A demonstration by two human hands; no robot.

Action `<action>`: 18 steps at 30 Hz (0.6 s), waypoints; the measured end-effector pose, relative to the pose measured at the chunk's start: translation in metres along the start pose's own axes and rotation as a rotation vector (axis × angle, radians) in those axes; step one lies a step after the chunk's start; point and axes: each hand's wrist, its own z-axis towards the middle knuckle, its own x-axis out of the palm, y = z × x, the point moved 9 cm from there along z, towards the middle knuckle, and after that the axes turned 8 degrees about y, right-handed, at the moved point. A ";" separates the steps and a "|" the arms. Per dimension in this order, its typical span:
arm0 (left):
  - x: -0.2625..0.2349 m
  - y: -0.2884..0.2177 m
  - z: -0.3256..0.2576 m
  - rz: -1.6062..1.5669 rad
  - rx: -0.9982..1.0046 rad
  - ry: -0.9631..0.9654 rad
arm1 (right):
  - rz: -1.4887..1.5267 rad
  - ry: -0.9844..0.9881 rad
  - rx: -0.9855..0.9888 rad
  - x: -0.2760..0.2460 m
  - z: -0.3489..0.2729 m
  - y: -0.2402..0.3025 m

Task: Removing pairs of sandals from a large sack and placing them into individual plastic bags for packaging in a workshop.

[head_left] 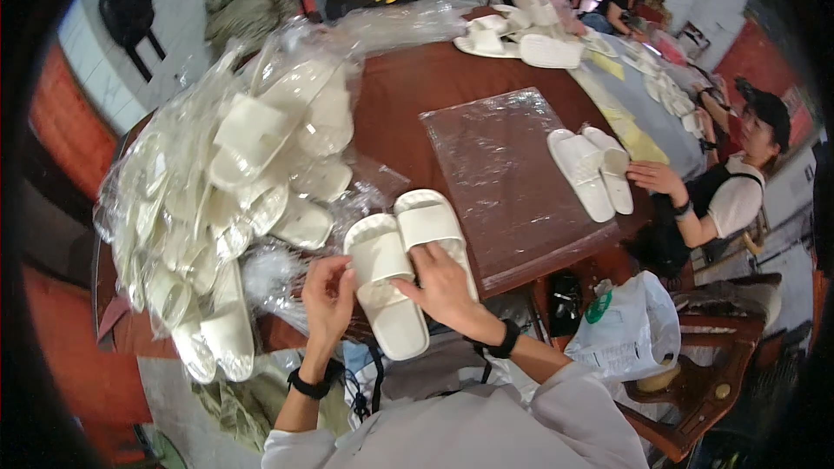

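A pair of white slide slippers lies side by side at the table's near edge, a left slipper and a right slipper. My right hand grips the pair, its fingers on the right slipper under the strap's rear edge and its thumb at the left slipper's strap. My left hand is beside the left slipper's outer edge, fingers curled and thumb close to the index finger. Whether anything thin is pinched there cannot be made out. Clear plastic wrap lies left of that hand.
A large heap of white slippers in clear plastic covers the table's left. A flat clear plastic bag lies centre-right, with another slipper pair by a co-worker's hand. More slippers lie at the far edge. A white carrier bag stands at right.
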 end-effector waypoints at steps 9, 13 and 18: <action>-0.010 -0.007 -0.003 -0.287 0.012 -0.224 | 0.178 -0.109 0.035 -0.030 0.001 -0.016; 0.017 -0.015 -0.005 -0.486 -0.017 -0.302 | 0.293 -0.318 0.020 -0.112 -0.020 -0.010; 0.136 -0.045 0.000 -0.118 0.227 0.180 | 0.429 -0.360 0.083 -0.165 -0.043 -0.045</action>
